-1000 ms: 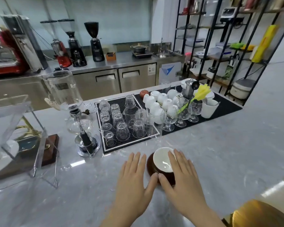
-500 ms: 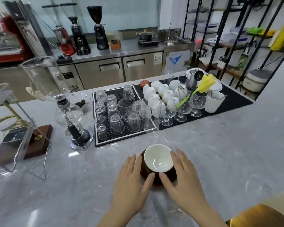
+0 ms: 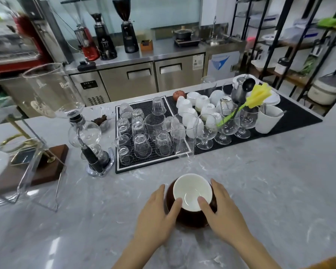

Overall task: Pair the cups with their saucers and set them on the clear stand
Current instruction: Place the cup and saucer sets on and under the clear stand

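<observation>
Left hand (image 3: 155, 214) and right hand (image 3: 223, 212) both cupped round a dark brown round saucer (image 3: 190, 218), one on each side, fingers spread, thumbs up against the small white handleless ceramic cup (image 3: 192, 191) that sits on it. Loose cradle, not a closed fist. Can't tell if the saucer is off the grey marble counter (image 3: 260, 191) or resting on it. Cup upright, empty, mouth up.

Left of that: clear acrylic stand (image 3: 33, 158) near the counter's left edge, well apart from the hands; brown wooden block (image 3: 52, 166) under/behind it. Next back, glass siphon coffee brewer (image 3: 81, 133).

Further back, centre: black rubber bar mat (image 3: 159, 105) full of upturned clear glasses (image 3: 142, 144). To its right, cluster of upturned white cups (image 3: 200, 105), stemmed glasses (image 3: 207, 131), yellow artificial flower (image 3: 260, 94), white mug (image 3: 269, 119).

Far: steel back counter (image 3: 163, 51) with three coffee grinders (image 3: 105, 39).
</observation>
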